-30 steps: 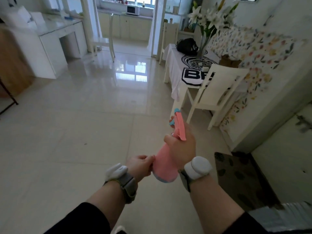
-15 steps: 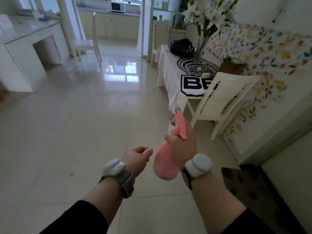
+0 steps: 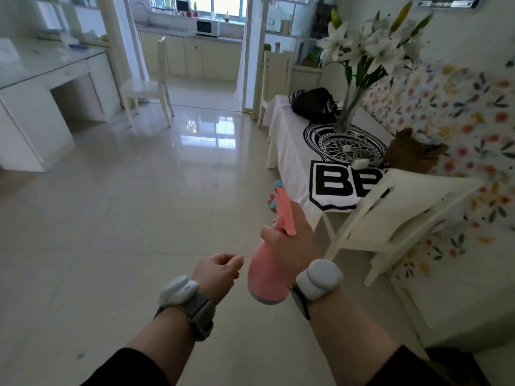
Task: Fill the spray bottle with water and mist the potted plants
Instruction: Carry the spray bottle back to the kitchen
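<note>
A pink spray bottle [image 3: 266,277] with a pale blue nozzle tip and base is held at its neck by my right hand [image 3: 295,240], with the nozzle pointing forward over the floor. My left hand [image 3: 217,271] hovers just left of the bottle's base, fingers loosely curled, holding nothing and not touching the bottle. White lilies in a glass vase [image 3: 348,112] stand on a table at the right. No potted plant shows in this view.
A white chair [image 3: 390,218] stands close to my right hand, pushed against a table with a black-and-white printed cloth [image 3: 295,151]. A black bag [image 3: 312,103] lies on it. A white desk [image 3: 41,87] is at left; a kitchen doorway lies ahead.
My left hand let go of the bottle's base and drew slightly away to the left. The view has moved forward and lifted, bringing the table, chair and kitchen doorway closer.
</note>
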The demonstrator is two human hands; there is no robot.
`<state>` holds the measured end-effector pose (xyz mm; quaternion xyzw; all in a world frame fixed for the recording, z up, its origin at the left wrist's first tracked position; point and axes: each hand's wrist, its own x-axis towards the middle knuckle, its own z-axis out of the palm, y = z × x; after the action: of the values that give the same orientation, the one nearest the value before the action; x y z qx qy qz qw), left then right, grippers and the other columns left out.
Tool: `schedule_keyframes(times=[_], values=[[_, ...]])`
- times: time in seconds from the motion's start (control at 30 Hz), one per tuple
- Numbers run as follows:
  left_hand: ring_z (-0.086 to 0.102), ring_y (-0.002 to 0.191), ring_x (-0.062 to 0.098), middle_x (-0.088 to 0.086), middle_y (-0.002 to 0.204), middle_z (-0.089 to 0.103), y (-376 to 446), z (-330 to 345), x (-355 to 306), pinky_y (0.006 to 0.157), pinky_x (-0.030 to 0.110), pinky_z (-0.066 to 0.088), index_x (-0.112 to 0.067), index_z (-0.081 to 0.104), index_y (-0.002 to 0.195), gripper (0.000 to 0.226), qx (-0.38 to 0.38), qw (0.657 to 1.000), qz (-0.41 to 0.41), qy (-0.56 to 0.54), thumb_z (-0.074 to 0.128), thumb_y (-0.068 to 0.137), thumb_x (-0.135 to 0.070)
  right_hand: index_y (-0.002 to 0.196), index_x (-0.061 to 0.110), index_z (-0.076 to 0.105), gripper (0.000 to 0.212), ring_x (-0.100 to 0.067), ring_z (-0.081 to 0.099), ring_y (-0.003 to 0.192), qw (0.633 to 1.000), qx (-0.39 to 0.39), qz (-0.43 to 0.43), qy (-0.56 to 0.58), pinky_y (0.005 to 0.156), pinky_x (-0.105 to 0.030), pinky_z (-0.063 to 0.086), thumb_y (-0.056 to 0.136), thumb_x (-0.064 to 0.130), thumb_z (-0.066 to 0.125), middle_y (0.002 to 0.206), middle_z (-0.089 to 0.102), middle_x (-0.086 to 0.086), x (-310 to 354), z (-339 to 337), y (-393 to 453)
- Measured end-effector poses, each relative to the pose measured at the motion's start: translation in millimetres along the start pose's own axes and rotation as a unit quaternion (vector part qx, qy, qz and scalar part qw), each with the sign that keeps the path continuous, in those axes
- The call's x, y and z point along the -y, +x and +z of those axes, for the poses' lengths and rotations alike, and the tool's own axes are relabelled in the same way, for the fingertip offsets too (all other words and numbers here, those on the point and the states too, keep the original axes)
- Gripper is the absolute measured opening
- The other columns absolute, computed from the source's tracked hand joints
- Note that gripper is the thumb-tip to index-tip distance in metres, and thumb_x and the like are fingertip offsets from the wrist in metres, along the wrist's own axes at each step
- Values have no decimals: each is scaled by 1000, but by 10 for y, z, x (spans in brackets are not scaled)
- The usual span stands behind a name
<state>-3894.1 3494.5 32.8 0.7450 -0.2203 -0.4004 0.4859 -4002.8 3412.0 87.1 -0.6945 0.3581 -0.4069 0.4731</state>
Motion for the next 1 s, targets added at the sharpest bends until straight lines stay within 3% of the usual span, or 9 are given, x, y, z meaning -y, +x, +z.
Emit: schedule_keyframes(times=[0.3, 0.57, 0.7, 0.83, 1.0], values=[[68, 86, 25, 8, 88, 73, 1501, 20, -568, 87, 43, 56, -23, 68, 87, 10, -27, 999, -24, 1, 63, 89, -30, 115, 48, 52, 60, -14, 58, 111, 1000, 9, 5, 2, 92, -31, 51, 68, 12, 60, 125, 58, 10, -395, 334, 1681], [69, 82, 19, 2, 86, 73, 3199, -197, -1166, 88, 40, 56, -14, 73, 101, 26, -16, 998, 1, 53, 62, 88, -33, 108, 42, 51, 51, -10, 57, 98, 1000, -22, 19, 9, 84, -29, 50, 67, 14, 60, 117, 59, 5, -652, 871, 3290], [65, 87, 18, 1, 90, 71, 3923, -292, -1558, 85, 28, 52, -17, 72, 104, 26, -13, 993, 27, 113, 59, 90, -34, 105, 47, 51, 52, -10, 57, 98, 999, -33, 18, 24, 84, -27, 50, 67, 13, 60, 117, 60, 5, -718, 1106, 4050], [66, 92, 13, -5, 95, 71, 4689, -270, -1863, 79, 20, 46, -21, 71, 107, 24, -4, 984, 43, 170, 58, 90, -32, 103, 48, 51, 51, -16, 59, 100, 999, -41, 22, 19, 87, -37, 53, 68, 13, 60, 118, 60, 1, -889, 1285, 4917], [64, 98, 10, -7, 110, 70, 5569, -179, -2203, 86, 21, 49, -23, 66, 117, 30, 3, 974, 57, 218, 59, 88, -28, 115, 43, 53, 58, -17, 59, 111, 999, -40, 9, 26, 93, -36, 52, 68, 10, 61, 124, 60, 5, -1129, 1402, 5916]])
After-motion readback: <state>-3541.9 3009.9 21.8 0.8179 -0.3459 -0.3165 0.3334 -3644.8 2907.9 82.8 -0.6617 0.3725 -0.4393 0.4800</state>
